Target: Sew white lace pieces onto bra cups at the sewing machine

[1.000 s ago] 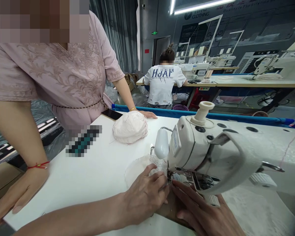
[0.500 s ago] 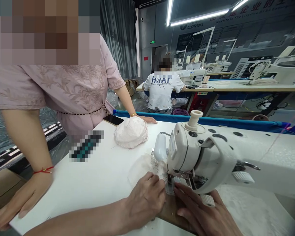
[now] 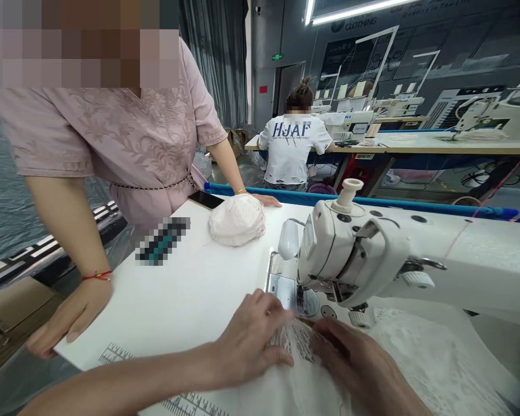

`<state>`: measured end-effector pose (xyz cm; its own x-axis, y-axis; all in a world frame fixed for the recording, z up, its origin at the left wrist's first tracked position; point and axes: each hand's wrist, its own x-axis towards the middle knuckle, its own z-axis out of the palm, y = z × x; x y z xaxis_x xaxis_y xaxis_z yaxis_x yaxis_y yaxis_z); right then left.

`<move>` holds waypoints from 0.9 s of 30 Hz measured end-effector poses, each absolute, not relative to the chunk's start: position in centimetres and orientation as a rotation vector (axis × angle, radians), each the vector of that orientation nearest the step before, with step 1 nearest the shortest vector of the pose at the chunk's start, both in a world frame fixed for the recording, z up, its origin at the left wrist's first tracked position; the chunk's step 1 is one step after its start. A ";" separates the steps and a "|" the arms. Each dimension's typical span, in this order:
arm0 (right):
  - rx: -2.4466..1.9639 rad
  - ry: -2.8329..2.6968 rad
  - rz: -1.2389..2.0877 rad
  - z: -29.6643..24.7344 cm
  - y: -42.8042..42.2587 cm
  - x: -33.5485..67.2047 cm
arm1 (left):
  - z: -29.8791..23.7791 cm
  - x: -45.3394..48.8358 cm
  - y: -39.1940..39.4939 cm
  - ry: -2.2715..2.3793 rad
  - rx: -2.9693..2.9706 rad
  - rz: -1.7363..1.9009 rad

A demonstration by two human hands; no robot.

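Observation:
White lace fabric [image 3: 298, 342] lies bunched in front of the sewing machine [image 3: 351, 248], just on my side of its metal needle plate [image 3: 282, 290]. My left hand [image 3: 253, 338] grips the fabric's left side between thumb and fingers, its fingertips slightly blurred. On the right side of the same fabric, my right hand [image 3: 357, 358] has its fingers closed at the edge; the fingertips are partly hidden. The plate beside the presser foot is uncovered. More white lace [image 3: 433, 352] is spread under the machine's arm on the right.
Across the white table [image 3: 186, 306], a person in pink [image 3: 143, 133] leans with both hands on its edge. A pile of white cup-shaped pieces [image 3: 237, 221] and a phone [image 3: 205, 200] lie there. Another person [image 3: 292, 144] sits at machines farther back.
Both hands have drawn the fabric back from the needle area towards me, baring the plate. More lace now shows between them. The view has shifted slightly.

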<state>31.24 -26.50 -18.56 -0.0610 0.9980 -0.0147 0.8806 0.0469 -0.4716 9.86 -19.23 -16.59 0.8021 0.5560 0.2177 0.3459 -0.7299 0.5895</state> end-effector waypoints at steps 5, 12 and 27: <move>-1.936 -2.055 0.640 -17.8 -26.5 31.9 | -15.5 11.6 -16.9 0.956 2.198 0.158; -1.462 -2.245 -0.305 -17.8 -26.6 30.9 | -15.0 13.1 -16.5 0.987 2.287 0.053; -1.362 -2.372 -0.391 -17.5 -25.9 31.0 | -17.6 11.8 -17.5 0.507 2.982 0.724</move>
